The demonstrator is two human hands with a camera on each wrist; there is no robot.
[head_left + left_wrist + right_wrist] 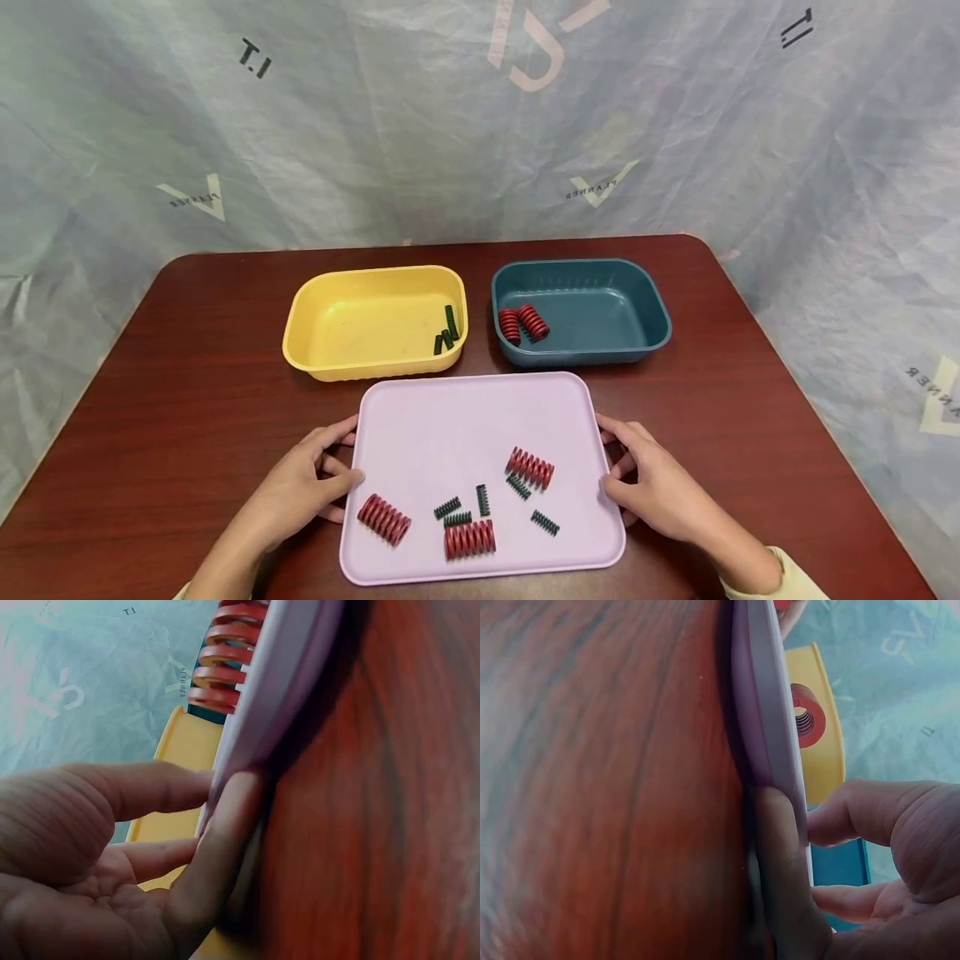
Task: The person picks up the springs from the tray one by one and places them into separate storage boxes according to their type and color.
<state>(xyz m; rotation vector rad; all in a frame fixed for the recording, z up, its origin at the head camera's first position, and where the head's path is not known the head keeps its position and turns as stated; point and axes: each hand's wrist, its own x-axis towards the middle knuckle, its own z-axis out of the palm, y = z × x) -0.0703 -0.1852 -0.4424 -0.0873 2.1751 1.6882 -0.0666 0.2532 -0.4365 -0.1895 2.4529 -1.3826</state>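
Both hands hold a pale lilac tray (450, 425) by its opposite short sides. My left hand (303, 479) pinches the left rim, thumb at the upper edge and fingers at the side and underneath. On the other side, my right hand (652, 479) grips the right rim in the same way. Three thick red springs lie on the tray: one at the left (385, 520), one at the front (469, 540), one at the right (530, 468). Several small dark green springs (483, 500) lie among them. Fingertips under the tray are partly hidden in the head view.
Behind the tray stands a yellow bin (360, 369) with three green springs (452, 322) at its right end. Beside it, a dark teal bin (592, 358) contains two red springs (533, 321) and a partly hidden green one. A grey sheet (450, 125) hangs beyond the brown table (187, 375).
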